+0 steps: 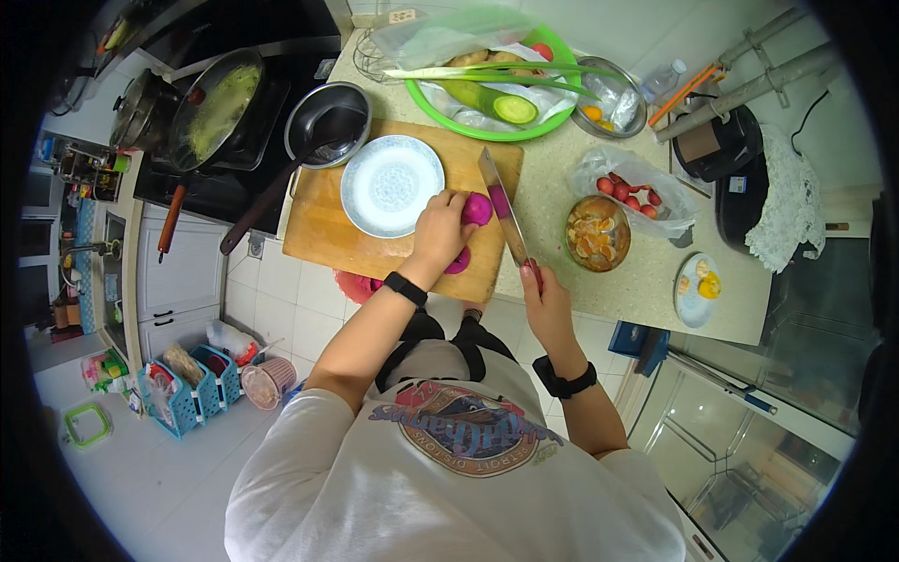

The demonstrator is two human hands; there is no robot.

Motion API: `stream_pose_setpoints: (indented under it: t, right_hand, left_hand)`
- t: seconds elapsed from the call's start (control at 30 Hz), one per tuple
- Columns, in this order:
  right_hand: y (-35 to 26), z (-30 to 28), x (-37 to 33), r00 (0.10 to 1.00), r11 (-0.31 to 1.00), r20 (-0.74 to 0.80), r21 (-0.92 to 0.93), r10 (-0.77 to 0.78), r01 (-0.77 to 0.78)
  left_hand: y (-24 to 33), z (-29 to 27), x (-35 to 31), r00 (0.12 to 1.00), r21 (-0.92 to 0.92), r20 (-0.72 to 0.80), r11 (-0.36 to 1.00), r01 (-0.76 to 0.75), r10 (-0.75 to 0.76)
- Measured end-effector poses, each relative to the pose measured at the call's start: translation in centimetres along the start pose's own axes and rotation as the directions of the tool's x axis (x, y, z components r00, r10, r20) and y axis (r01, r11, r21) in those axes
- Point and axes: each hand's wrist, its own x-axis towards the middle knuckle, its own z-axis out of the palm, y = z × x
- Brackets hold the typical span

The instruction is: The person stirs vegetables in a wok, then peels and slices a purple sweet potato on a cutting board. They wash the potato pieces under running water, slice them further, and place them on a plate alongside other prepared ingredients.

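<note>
Pressing a purple onion piece (477, 208) onto the wooden cutting board (328, 234) on the bench (646, 281), the left hand (438, 229) is gripping it with curled fingers while the right hand (545, 292) is clenching a cleaver (501, 206) beside it, near a white plate (391, 185).

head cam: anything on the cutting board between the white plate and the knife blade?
Yes. In the head view the left hand pins a purple onion piece between the white plate and the knife blade, on the cutting board.
</note>
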Motion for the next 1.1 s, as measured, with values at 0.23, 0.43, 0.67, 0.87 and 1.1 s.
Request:
stream_pose_setpoints:
  t: [0.23,0.43,0.67,0.87,1.1]
  right_hand:
    - [-0.4,0.2,0.1,0.999,0.999,0.042,0.04,-0.002,0.001]
    - [-1.6,0.7,-0.2,0.998,0.999,0.06,0.033,-0.022,0.02]
    - [-2.3,1.1,-0.6,0.997,0.999,0.067,-0.023,0.026,-0.025]
    - [-2.3,1.1,-1.0,0.997,0.997,0.068,-0.073,0.034,-0.029]
    - [-2.1,1.8,-1.4,0.999,0.994,0.031,-0.113,0.011,-0.008]
  left_hand:
    - [-1.5,1.3,0.2,0.998,-0.064,0.005,0.996,0.061,-0.061]
    - [-2.1,1.6,0.2,0.999,-0.14,-0.042,0.99,0.012,-0.018]
    - [-2.1,1.3,0.1,0.998,-0.159,-0.065,0.987,-0.008,-0.003]
    - [-1.9,0.9,0.1,0.997,-0.185,0.033,0.979,0.081,-0.076]
    - [-2.0,1.0,0.2,0.997,-0.153,0.022,0.986,0.072,-0.069]
